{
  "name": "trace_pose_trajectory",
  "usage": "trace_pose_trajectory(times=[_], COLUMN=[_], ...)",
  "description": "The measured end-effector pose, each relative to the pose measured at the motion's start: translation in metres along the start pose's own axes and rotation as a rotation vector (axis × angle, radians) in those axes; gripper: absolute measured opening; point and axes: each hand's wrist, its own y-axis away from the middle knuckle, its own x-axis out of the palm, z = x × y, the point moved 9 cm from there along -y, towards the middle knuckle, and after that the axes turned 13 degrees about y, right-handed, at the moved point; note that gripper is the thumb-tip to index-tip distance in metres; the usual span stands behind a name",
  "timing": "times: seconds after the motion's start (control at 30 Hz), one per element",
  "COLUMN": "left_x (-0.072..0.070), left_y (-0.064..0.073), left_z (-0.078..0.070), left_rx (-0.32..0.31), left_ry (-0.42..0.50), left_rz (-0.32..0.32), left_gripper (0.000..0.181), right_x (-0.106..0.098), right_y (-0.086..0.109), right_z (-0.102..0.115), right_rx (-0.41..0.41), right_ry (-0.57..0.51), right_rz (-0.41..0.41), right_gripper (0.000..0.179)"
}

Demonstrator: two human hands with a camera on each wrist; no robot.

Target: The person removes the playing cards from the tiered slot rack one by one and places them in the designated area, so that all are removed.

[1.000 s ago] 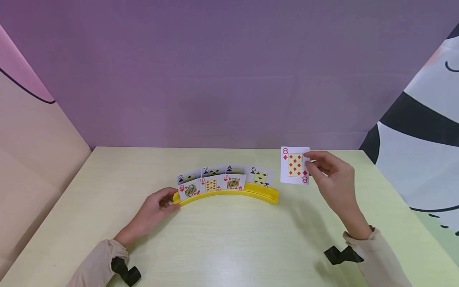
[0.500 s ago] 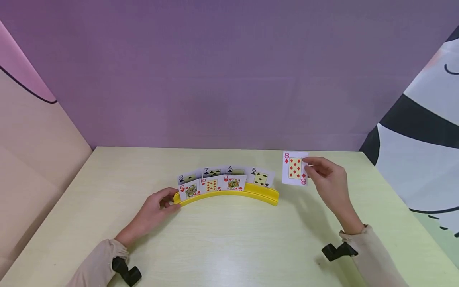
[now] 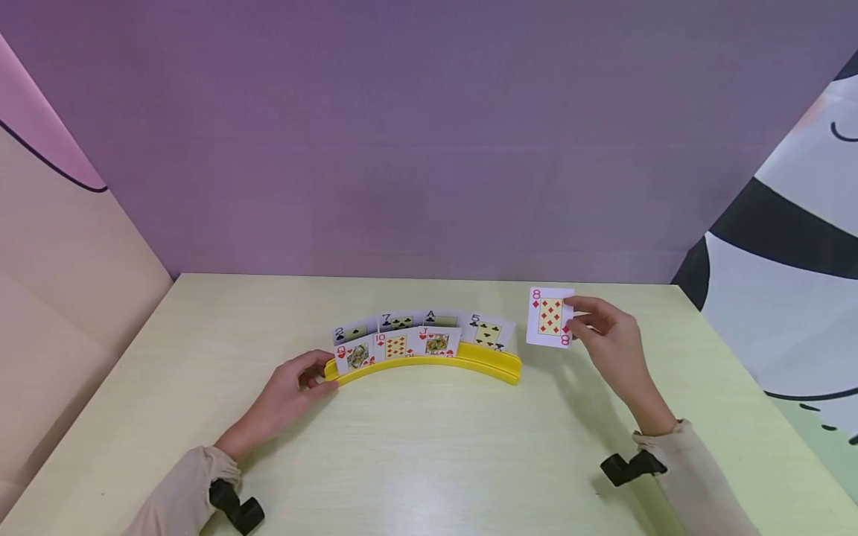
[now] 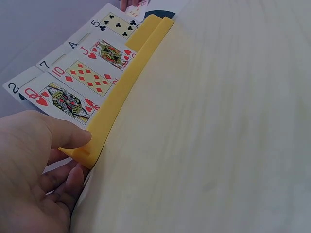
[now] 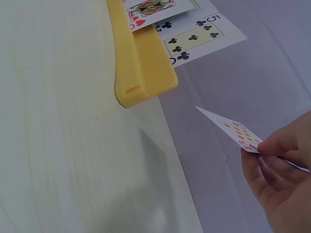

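Note:
A curved yellow card holder (image 3: 429, 362) stands on the table with playing cards upright in two rows. In its front row are the queen of hearts (image 3: 355, 355), ten of diamonds (image 3: 395, 345) and jack of hearts (image 3: 437, 342). Behind them rise a two, a seven and an ace, partly covered, and the five of clubs (image 3: 488, 331) at the right. My left hand (image 3: 291, 391) grips the holder's left end, thumb in front. Off the holder's right end, my right hand (image 3: 613, 346) pinches the eight of diamonds (image 3: 550, 318) by its right edge, face toward me, raised above the table.
The pale wooden table (image 3: 415, 461) ends at a purple backdrop (image 3: 429, 149). A printed panel (image 3: 804, 283) flanks it on the right, a beige and pink one (image 3: 60, 298) on the left. Black wrist mounts sit at both sleeves.
My right hand has come slightly left and lower with the eight of diamonds, nearer to the holder's right end. My left hand and the holder stay in place.

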Motion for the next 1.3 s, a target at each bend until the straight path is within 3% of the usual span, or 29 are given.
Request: trace_pose_trajectory(times=[0.53,0.73,1.0,1.3], left_x=[0.001,0.001,0.001,-0.001], left_y=[0.003,0.002,0.001,0.002], left_z=[-0.004,-0.005,-0.002,-0.005], left_rx=[0.008,0.004,-0.005,0.008], left_ry=[0.008,0.02,0.01,0.006], left_rz=[-0.008,-0.003,-0.008,-0.009], left_gripper=[0.034,0.034,0.035,0.034], right_x=[0.023,0.023,0.03,0.036], right_y=[0.001,-0.004,-0.013,-0.019], right_z=[-0.013,-0.015,-0.022,-0.03], right_rx=[0.024,0.016,0.013,0.048], right_ry=[-0.003,0.014,-0.048,0.014], right_rz=[0.107,0.099,0.108,0.116], right_gripper=[0.03,0.03,0.03,0.029])
